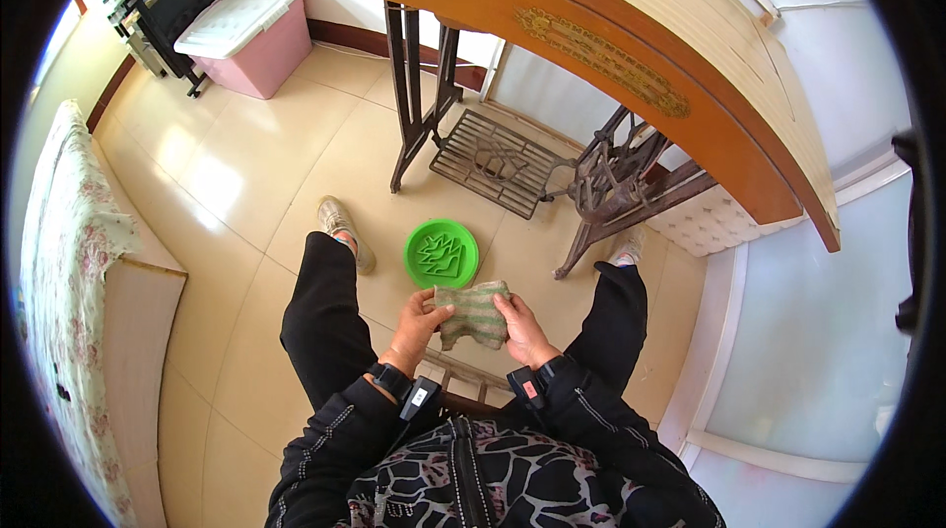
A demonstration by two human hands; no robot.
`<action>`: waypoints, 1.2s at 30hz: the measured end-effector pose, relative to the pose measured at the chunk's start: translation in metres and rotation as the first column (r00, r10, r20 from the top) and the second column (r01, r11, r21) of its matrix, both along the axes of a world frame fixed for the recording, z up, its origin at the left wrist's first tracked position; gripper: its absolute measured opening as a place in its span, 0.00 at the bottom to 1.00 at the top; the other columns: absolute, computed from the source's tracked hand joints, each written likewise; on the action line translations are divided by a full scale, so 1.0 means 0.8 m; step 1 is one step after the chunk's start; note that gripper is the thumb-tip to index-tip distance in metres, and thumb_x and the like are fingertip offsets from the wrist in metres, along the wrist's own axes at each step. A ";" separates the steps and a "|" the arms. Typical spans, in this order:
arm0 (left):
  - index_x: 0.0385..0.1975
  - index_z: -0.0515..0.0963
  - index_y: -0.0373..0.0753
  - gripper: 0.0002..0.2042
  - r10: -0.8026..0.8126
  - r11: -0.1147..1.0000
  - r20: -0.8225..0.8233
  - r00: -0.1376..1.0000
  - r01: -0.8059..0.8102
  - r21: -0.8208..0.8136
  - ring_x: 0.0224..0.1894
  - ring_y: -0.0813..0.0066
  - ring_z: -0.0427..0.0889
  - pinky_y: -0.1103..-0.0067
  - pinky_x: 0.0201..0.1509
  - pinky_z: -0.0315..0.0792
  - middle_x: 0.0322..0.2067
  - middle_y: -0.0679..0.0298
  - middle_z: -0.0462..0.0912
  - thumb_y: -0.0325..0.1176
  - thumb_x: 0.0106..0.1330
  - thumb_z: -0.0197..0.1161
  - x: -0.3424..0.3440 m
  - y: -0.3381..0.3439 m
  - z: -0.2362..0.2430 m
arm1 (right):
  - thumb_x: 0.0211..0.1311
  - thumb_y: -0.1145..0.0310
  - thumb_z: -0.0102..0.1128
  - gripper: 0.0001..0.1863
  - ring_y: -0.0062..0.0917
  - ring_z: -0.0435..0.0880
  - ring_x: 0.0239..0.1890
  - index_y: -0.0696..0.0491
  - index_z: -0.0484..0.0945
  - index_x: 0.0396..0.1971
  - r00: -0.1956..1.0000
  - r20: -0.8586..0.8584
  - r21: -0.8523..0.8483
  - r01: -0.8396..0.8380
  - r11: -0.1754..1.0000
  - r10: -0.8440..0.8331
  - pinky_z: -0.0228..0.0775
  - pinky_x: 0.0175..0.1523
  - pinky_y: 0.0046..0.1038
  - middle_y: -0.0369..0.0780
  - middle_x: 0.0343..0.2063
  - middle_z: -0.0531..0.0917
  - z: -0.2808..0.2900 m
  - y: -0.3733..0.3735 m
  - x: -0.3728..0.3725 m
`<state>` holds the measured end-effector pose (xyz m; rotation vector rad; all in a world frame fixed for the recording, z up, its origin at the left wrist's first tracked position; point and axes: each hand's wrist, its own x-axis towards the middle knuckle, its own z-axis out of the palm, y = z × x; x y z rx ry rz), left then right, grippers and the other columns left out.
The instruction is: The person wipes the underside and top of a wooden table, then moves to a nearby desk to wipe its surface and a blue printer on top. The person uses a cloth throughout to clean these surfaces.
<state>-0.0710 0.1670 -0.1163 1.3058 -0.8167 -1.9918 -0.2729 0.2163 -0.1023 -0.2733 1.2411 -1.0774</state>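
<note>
A small beige cloth (475, 315) with faded green stripes is stretched out flat in front of me, with a ragged lower edge. My left hand (419, 327) pinches its left side, thumb on top. At the opposite side, my right hand (524, 325) grips the edge, also thumb up. Just beyond the cloth, a round bright green basin (441, 253) sits on the floor between my feet. Raised leaf-like shapes of the same green show on its bottom; I cannot tell if they are separate pieces. The cloth's top edge comes close to the basin's near rim.
Ahead stands a wooden sewing table (611, 50) on black iron legs, with a cast-iron treadle (498, 164) below. A pink storage box (258, 53) with a white lid is at the far left. Flowered fabric (74, 232) covers furniture on the left. A frosted panel door (808, 331) borders the right.
</note>
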 end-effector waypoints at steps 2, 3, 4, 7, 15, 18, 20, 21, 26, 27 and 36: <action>0.68 0.57 0.32 0.34 -0.023 0.999 0.016 1.000 0.024 -0.030 0.43 0.71 0.81 0.78 0.45 0.75 0.42 0.56 0.81 0.25 0.63 0.66 -0.001 0.001 -0.003 | 0.72 0.58 0.54 0.20 0.25 0.78 0.52 0.55 0.70 0.56 1.000 -0.010 -0.009 0.001 1.000 -0.001 0.73 0.56 0.33 0.37 0.49 0.78 -0.004 0.000 -0.003; 0.69 0.55 0.32 0.36 -0.017 0.999 -0.012 1.000 0.017 -0.033 0.44 0.70 0.81 0.77 0.47 0.75 0.43 0.55 0.81 0.23 0.63 0.66 0.000 0.002 -0.005 | 0.73 0.58 0.54 0.20 0.25 0.78 0.52 0.55 0.70 0.56 1.000 -0.015 -0.013 0.001 1.000 -0.002 0.73 0.57 0.33 0.37 0.50 0.78 -0.005 0.001 -0.004; 0.70 0.52 0.32 0.38 -0.013 0.999 -0.041 0.999 0.012 -0.037 0.44 0.69 0.81 0.76 0.48 0.76 0.44 0.54 0.81 0.22 0.62 0.65 0.000 0.003 -0.006 | 0.73 0.59 0.54 0.19 0.25 0.78 0.52 0.55 0.70 0.56 1.000 0.004 -0.007 0.001 1.000 -0.001 0.73 0.57 0.33 0.37 0.50 0.78 -0.006 0.001 -0.005; 0.71 0.51 0.32 0.39 -0.008 0.999 -0.056 0.998 0.005 -0.054 0.45 0.67 0.80 0.75 0.50 0.76 0.44 0.53 0.80 0.19 0.61 0.65 -0.001 0.003 -0.011 | 0.73 0.62 0.53 0.18 0.26 0.78 0.52 0.55 0.70 0.56 0.998 0.059 -0.010 -0.002 1.000 0.003 0.73 0.57 0.34 0.38 0.50 0.78 -0.008 0.001 -0.008; 0.66 0.62 0.30 0.31 -0.058 0.987 0.137 0.989 0.077 -0.142 0.39 0.72 0.81 0.77 0.44 0.76 0.36 0.57 0.82 0.20 0.61 0.65 0.001 -0.001 -0.008 | 0.70 0.72 0.56 0.20 0.26 0.78 0.53 0.59 0.68 0.58 0.996 0.074 -0.090 0.059 0.994 -0.053 0.72 0.59 0.31 0.41 0.52 0.78 -0.009 0.004 -0.010; 0.63 0.66 0.31 0.28 -0.030 0.981 0.149 0.988 0.058 -0.186 0.36 0.74 0.80 0.78 0.42 0.75 0.34 0.60 0.81 0.21 0.62 0.65 -0.003 -0.001 -0.003 | 0.67 0.75 0.58 0.23 0.25 0.79 0.50 0.58 0.67 0.60 0.993 -0.040 -0.117 0.104 0.988 -0.109 0.74 0.57 0.29 0.41 0.49 0.80 -0.001 0.000 -0.010; 0.61 0.68 0.31 0.25 -0.018 0.981 0.100 0.995 0.037 -0.190 0.35 0.76 0.79 0.79 0.41 0.75 0.33 0.61 0.81 0.22 0.63 0.65 -0.005 -0.001 0.001 | 0.68 0.75 0.58 0.22 0.25 0.79 0.50 0.57 0.67 0.60 0.988 -0.101 -0.157 0.100 0.983 -0.116 0.74 0.56 0.29 0.41 0.47 0.80 0.009 0.001 -0.011; 0.60 0.69 0.31 0.24 -0.013 0.977 0.070 0.997 0.028 -0.211 0.35 0.76 0.79 0.79 0.41 0.75 0.33 0.61 0.81 0.22 0.63 0.64 -0.007 -0.001 0.003 | 0.68 0.74 0.57 0.21 0.24 0.79 0.49 0.56 0.67 0.60 0.983 -0.133 -0.169 0.101 0.980 -0.124 0.74 0.56 0.29 0.41 0.47 0.80 0.014 0.000 -0.011; 0.55 0.75 0.32 0.18 -0.167 0.966 0.101 0.981 0.183 -0.182 0.37 0.77 0.79 0.80 0.43 0.74 0.36 0.63 0.82 0.23 0.66 0.62 -0.016 -0.008 0.010 | 0.69 0.74 0.56 0.21 0.22 0.79 0.45 0.52 0.67 0.61 0.913 -0.395 -0.191 0.026 0.981 -0.101 0.74 0.51 0.25 0.41 0.42 0.81 0.023 -0.001 -0.016; 0.55 0.75 0.32 0.17 -0.177 0.965 0.060 0.982 0.185 -0.188 0.38 0.77 0.79 0.80 0.43 0.75 0.36 0.63 0.82 0.23 0.65 0.63 -0.017 -0.010 0.011 | 0.69 0.75 0.55 0.21 0.21 0.79 0.44 0.52 0.67 0.61 0.893 -0.445 -0.170 -0.003 0.985 -0.074 0.73 0.51 0.25 0.41 0.41 0.81 0.021 -0.004 -0.020; 0.51 0.76 0.30 0.24 -0.350 0.821 0.421 0.837 0.490 -0.293 0.41 0.71 0.82 0.77 0.43 0.76 0.38 0.56 0.84 0.29 0.54 0.71 -0.030 -0.011 0.039 | 0.64 0.73 0.64 0.27 0.22 0.77 0.51 0.54 0.68 0.62 0.934 -0.331 -0.207 -0.211 0.955 0.134 0.72 0.54 0.23 0.39 0.52 0.76 0.012 0.002 -0.046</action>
